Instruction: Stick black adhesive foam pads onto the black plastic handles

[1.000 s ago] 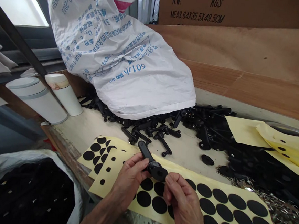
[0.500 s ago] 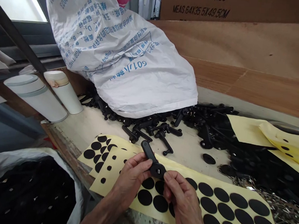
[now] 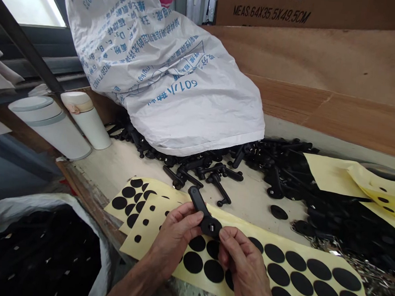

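My left hand [image 3: 173, 237] pinches a black plastic lever handle [image 3: 203, 212] by its shaft, the round head pointing toward me. My right hand [image 3: 243, 265] has its fingers closed against the round head of that same handle. Both hands hover over a yellow backing sheet [image 3: 312, 259] covered with several round black stickers. More yellow sheets with smaller black dots [image 3: 138, 202] lie just left of my left hand.
A white woven sack [image 3: 169, 77] spills a pile of black handles [image 3: 285, 168] across the bench. Two white cylinders [image 3: 66, 124] stand at left. An open bag of black parts [image 3: 35, 249] sits low left. Peeled yellow sheets [image 3: 362, 184] lie at right, shiny metal pieces [image 3: 375, 280] near them.
The handle has been turned in my fingers so its round head shows a hollow side. Hands stay in nearly the same place.
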{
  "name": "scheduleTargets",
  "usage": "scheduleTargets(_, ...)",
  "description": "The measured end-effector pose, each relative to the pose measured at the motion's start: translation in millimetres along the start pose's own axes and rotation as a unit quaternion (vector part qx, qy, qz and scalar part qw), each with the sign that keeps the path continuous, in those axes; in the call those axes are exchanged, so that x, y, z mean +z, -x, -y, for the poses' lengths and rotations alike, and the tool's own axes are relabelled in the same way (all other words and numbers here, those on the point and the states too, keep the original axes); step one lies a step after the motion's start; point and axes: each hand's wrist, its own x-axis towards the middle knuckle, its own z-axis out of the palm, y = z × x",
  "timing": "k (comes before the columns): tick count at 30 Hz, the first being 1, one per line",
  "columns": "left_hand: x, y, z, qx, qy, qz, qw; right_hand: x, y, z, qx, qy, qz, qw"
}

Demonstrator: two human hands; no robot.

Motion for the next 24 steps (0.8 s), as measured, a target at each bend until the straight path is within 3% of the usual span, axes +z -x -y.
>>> scheduleTargets(24, -0.5, -1.1, 0.1, -0.001, 0.001, 0.000, 1.000, 2.5, 1.9, 3.2, -0.007, -0.001, -0.008, 1.000)
